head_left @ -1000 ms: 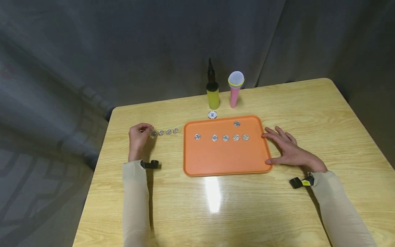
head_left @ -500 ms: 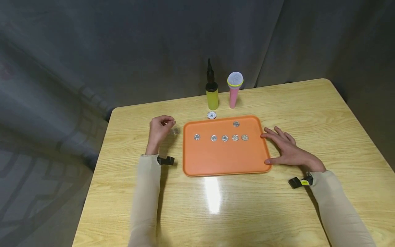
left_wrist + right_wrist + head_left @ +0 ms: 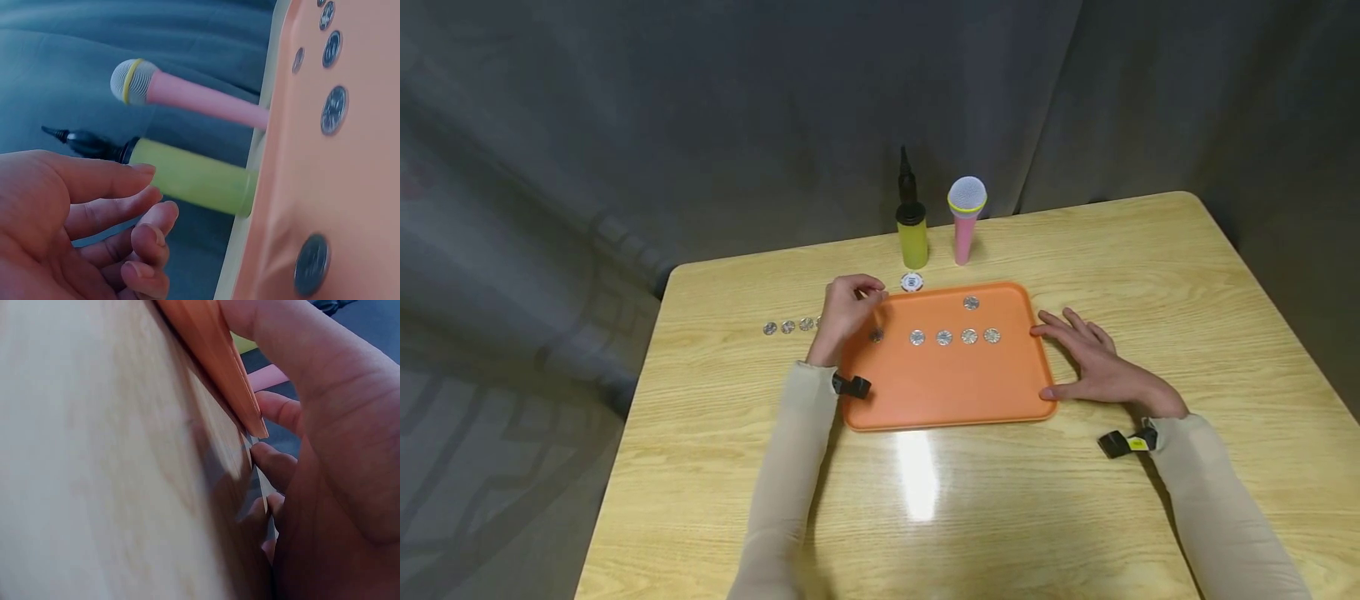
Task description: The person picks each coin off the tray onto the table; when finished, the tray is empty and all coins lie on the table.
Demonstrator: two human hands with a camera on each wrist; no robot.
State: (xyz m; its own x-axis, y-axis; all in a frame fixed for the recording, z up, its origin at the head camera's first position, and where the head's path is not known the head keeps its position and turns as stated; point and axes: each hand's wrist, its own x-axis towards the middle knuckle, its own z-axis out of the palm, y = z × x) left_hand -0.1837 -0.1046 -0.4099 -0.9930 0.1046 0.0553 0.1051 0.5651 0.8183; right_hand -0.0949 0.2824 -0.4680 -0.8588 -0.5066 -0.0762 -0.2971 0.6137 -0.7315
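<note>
Coins [image 3: 943, 337], round, silvery, left hand [image 3: 848, 310] loosely curled, empty, right hand [image 3: 1093, 364] splayed against smooth tray [image 3: 951, 387]

Wooden table [image 3: 1022, 500]: tray [image 3: 951, 387], coins [image 3: 787, 327], chip [image 3: 912, 282], pump [image 3: 912, 218], microphone [image 3: 965, 223].

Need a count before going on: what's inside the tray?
Six coins lie in the tray: five in a row, one farther back. In the head view, the left hand covers part of the tray's left side; whatever is beneath it there can't be seen.
</note>
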